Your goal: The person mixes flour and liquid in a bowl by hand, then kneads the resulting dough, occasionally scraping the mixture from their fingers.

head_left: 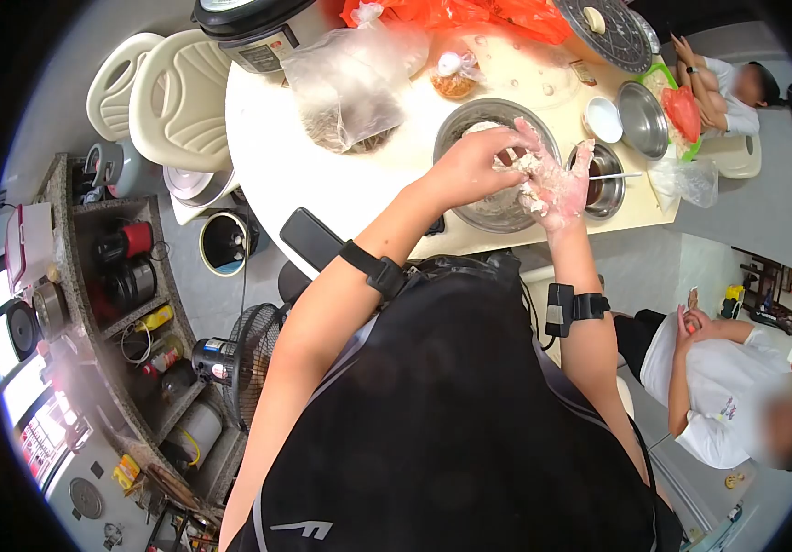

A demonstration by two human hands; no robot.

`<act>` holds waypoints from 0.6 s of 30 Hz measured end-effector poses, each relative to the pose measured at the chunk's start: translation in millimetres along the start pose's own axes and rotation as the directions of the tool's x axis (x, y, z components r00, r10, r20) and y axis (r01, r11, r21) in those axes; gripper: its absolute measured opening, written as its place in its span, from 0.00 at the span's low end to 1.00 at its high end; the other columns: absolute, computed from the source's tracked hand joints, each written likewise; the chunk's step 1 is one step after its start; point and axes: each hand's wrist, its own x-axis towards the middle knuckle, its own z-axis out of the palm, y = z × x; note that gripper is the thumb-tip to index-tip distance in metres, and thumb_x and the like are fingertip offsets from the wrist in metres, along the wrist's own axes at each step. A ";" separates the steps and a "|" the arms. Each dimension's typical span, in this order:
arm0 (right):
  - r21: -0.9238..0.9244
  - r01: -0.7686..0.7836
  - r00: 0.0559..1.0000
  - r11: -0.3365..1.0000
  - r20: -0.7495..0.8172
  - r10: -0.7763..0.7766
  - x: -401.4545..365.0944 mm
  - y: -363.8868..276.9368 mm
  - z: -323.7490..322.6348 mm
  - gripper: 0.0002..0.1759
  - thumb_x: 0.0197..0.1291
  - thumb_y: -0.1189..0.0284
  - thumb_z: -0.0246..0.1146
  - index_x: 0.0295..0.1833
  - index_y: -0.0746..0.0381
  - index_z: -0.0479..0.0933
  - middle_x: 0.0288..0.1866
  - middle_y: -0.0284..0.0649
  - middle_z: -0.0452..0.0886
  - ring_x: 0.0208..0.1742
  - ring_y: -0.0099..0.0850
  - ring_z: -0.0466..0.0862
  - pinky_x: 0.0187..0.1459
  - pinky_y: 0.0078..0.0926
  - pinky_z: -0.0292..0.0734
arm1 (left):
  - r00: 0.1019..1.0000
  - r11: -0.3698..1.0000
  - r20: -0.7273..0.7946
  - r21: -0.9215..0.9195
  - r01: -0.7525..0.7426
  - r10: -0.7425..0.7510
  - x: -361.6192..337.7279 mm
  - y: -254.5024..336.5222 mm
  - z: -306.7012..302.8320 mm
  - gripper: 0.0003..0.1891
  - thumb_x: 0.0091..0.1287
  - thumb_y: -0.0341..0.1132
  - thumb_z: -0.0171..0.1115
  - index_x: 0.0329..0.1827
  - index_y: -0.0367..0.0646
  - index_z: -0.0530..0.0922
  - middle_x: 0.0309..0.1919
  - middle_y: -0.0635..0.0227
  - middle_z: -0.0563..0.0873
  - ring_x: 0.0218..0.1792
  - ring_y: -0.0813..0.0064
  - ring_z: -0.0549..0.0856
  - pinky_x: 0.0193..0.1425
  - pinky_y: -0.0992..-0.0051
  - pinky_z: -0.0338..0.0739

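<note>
Sticky dough (534, 170) clings to the palm and fingers of my right hand (557, 189), which is spread open over a metal mixing bowl (447, 138). My left hand (483, 164) reaches across from the left, its thumb and fingers pinched on dough at the right hand's fingers. Under the hands, the bowl holds pale dough or flour (483, 127), partly hidden by them. Just right of my right hand stands a smaller metal bowl (609, 195) with dark contents and a white utensil handle (619, 175) across its rim.
On the table (272, 138) are a clear plastic bag (345, 83), a rice-cooker-like appliance (253, 37), a small knotted bag (453, 78), a white bowl (603, 120) and an empty metal bowl (642, 120). Two people sit at the right. A fan (249, 359) stands at my left.
</note>
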 end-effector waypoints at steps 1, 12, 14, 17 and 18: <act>0.000 -0.009 0.997 1.000 0.073 0.009 0.7 -0.2 -1.0 0.69 0.61 0.14 0.36 0.90 0.59 0.47 0.65 0.56 0.81 0.36 0.35 0.87 0.21 0.33 0.85 | 0.997 0.995 0.003 0.061 -0.076 0.076 -0.3 1.5 0.0 0.24 0.63 0.30 0.73 0.64 0.42 0.85 0.52 0.58 0.88 0.47 0.67 0.88 0.55 0.67 0.85; 0.052 -0.003 1.000 0.999 0.031 0.001 -5.4 0.1 8.0 0.72 0.61 0.16 0.44 0.89 0.68 0.46 0.75 0.54 0.76 0.35 0.37 0.87 0.20 0.30 0.86 | 0.992 0.999 0.125 0.045 -0.024 0.018 3.8 8.0 -8.6 0.17 0.64 0.29 0.71 0.56 0.34 0.85 0.49 0.52 0.89 0.46 0.62 0.90 0.56 0.65 0.84; 0.062 0.004 0.997 0.998 -0.075 0.001 -5.6 -0.6 15.8 0.72 0.61 0.16 0.45 0.89 0.67 0.46 0.73 0.53 0.77 0.32 0.37 0.86 0.21 0.33 0.87 | 0.992 1.000 0.127 0.013 0.022 -0.024 2.6 13.2 -9.5 0.16 0.65 0.29 0.70 0.55 0.34 0.85 0.47 0.53 0.89 0.45 0.64 0.90 0.55 0.66 0.84; 0.024 -0.014 0.985 1.000 -0.171 0.018 -5.2 -2.5 17.4 0.70 0.63 0.17 0.43 0.89 0.67 0.48 0.69 0.53 0.78 0.27 0.38 0.85 0.24 0.37 0.89 | 0.995 1.000 0.100 -0.017 -0.011 0.013 1.0 14.5 -9.7 0.14 0.65 0.28 0.70 0.53 0.34 0.84 0.42 0.56 0.89 0.43 0.67 0.90 0.54 0.68 0.83; -0.013 -0.034 0.982 0.999 -0.187 0.031 -4.2 -4.3 15.8 0.69 0.64 0.17 0.42 0.88 0.66 0.49 0.67 0.53 0.79 0.26 0.38 0.85 0.24 0.38 0.89 | 0.995 1.000 0.098 -0.025 0.007 -0.004 -0.1 13.8 -10.4 0.14 0.65 0.28 0.69 0.53 0.34 0.84 0.40 0.57 0.88 0.43 0.69 0.90 0.53 0.68 0.83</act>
